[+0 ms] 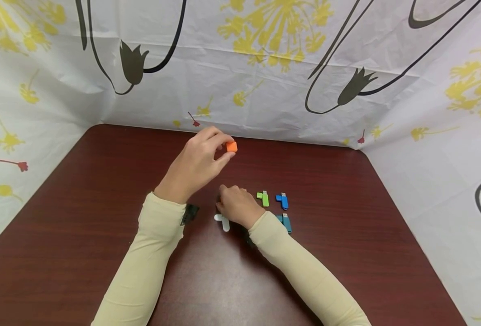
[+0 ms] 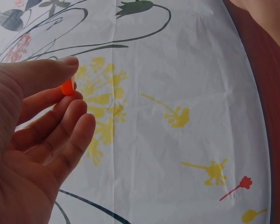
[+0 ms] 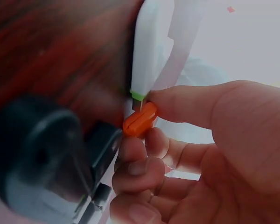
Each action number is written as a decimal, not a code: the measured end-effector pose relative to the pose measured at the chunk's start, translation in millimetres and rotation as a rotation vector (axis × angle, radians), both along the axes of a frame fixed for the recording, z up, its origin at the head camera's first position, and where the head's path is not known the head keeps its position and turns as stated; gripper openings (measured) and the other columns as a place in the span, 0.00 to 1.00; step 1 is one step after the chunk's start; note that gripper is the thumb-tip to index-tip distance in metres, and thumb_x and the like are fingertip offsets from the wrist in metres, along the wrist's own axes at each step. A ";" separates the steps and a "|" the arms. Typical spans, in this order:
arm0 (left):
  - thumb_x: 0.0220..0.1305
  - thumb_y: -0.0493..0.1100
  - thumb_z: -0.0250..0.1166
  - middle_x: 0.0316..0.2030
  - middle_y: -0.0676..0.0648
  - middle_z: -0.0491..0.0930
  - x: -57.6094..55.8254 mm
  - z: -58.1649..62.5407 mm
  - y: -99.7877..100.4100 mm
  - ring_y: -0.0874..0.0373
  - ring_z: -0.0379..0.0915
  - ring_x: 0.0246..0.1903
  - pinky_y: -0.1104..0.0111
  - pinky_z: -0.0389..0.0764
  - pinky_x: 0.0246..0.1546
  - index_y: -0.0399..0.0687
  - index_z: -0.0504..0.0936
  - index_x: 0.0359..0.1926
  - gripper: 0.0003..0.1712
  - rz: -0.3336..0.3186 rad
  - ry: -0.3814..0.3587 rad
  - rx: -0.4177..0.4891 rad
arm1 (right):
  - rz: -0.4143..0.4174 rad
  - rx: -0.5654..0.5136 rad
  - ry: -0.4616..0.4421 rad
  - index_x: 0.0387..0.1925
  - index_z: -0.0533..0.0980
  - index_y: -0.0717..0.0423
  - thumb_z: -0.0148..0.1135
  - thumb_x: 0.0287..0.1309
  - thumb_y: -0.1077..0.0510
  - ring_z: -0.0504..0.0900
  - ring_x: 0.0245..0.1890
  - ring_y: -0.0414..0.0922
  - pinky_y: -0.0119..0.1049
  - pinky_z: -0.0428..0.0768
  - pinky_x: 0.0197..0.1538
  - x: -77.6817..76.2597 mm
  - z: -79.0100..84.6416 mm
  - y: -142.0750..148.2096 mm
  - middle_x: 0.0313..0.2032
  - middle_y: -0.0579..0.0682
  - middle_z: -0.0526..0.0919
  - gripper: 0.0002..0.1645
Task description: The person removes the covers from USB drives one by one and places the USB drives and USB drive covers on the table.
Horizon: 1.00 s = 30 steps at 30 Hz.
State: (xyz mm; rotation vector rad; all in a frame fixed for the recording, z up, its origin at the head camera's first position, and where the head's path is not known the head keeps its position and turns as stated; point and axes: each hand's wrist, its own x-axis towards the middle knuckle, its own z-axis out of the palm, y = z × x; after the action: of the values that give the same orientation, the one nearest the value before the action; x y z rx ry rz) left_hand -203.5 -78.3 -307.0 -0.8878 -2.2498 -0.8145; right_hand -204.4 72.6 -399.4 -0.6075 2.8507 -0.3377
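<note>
My left hand (image 1: 197,158) is raised over the far part of the table and pinches a small orange cap (image 1: 231,146) between thumb and fingertips. The left wrist view shows the cap (image 2: 67,87) mostly covered by the thumb. My right hand (image 1: 239,206) is low over the table, beside a white USB stick (image 1: 225,223). Seen from the right wrist, its thumb and fingers pinch an orange USB stick (image 3: 140,120). The hand hides most of that stick in the head view.
A green USB stick (image 1: 265,199), a blue one (image 1: 284,201) and a teal one (image 1: 287,223), partly behind the right sleeve, lie to the right. Blurred dark objects (image 3: 37,158) show in the right wrist view. A patterned white cloth (image 1: 240,104) surrounds the dark red table (image 1: 102,217).
</note>
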 end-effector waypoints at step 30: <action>0.70 0.33 0.72 0.43 0.39 0.85 1.5 1.3 -1.1 0.48 0.81 0.40 0.61 0.86 0.44 0.34 0.89 0.51 0.11 0.050 -0.154 -0.062 | -0.087 0.002 0.087 0.50 0.81 0.60 0.65 0.77 0.49 0.87 0.35 0.54 0.51 0.88 0.42 -9.2 27.3 15.1 0.37 0.55 0.84 0.17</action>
State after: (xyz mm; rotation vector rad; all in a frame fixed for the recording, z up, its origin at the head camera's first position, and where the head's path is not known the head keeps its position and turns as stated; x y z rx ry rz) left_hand -202.0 -79.4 -305.7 -0.8186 -2.4330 -0.8190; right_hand -213.6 87.7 -372.1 -0.5115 2.9664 -0.3303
